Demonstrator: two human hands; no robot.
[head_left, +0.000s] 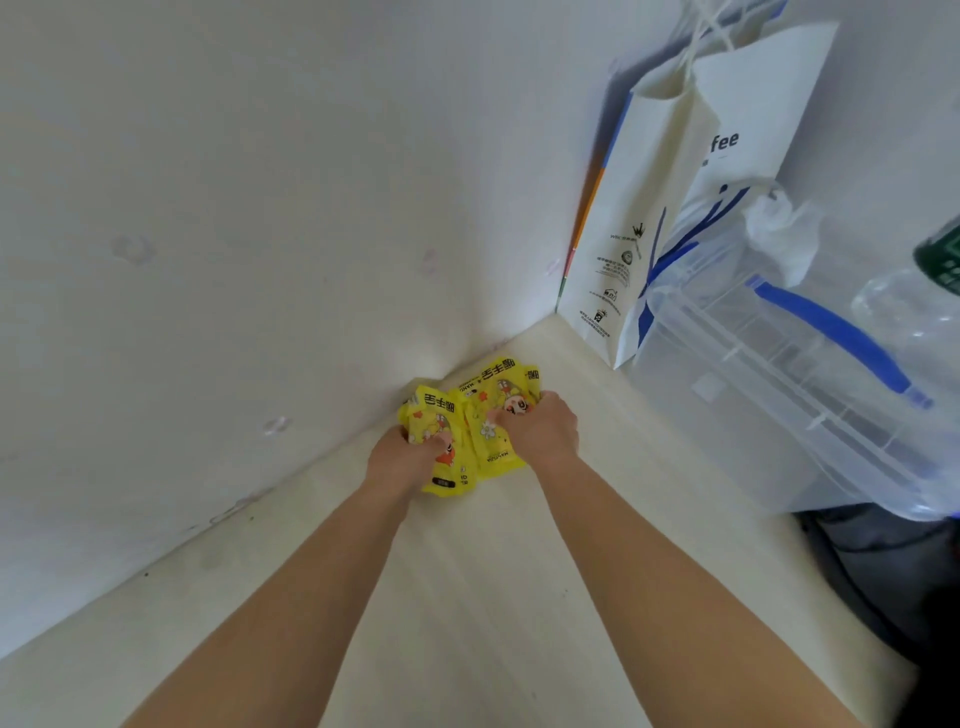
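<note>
Several yellow printed packets (491, 457) with cartoon figures and black lettering lie on a pale wooden surface (493, 597), pushed up against a white wall. My left hand (402, 460) grips the left packets, fingers curled round their edge. My right hand (540, 428) grips the right packets from above, thumb pressed on the front. Both arms reach forward from the bottom of the view. The hands hide the packets' middle parts.
A white wall (234, 234) rises on the left and meets the surface. A white paper bag (670, 218) stands at the back right. In front of it sits a clear plastic box (769, 395) with a blue handle. Dark fabric (883, 571) lies at the right edge.
</note>
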